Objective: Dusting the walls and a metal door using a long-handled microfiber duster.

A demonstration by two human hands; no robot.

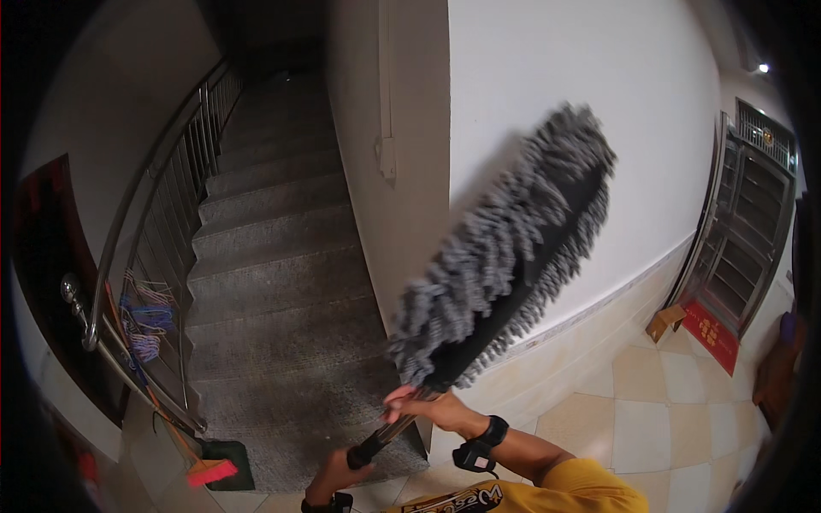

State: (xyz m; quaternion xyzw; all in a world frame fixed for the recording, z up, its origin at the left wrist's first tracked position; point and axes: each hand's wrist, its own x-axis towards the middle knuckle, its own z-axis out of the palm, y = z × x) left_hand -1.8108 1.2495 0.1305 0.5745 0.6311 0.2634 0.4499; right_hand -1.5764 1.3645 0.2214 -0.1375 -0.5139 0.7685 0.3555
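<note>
A large duster with grey chenille strands [487, 256] on a black backing is raised slantwise before the white wall, its far end toward the upper right. Around the lower end of its pole [397, 426], at the black grip, my left hand [337, 474] is closed. Higher on the same pole, just under the duster's head, my right hand [430, 407] holds on, with the palm and some fingers partly visible. Each wrist wears a black strap, and a small device sits on the right one. Whether the strands touch the wall I cannot tell.
Grey stairs [282, 308] climb ahead beside a metal railing [147, 199]. At the railing's foot lean a striped mop [147, 320] and a broom with red bristles [211, 472], near a dark green dustpan [237, 458]. Rightward are a red mat [709, 333], a small brown stool [665, 320] and a metal door [744, 237].
</note>
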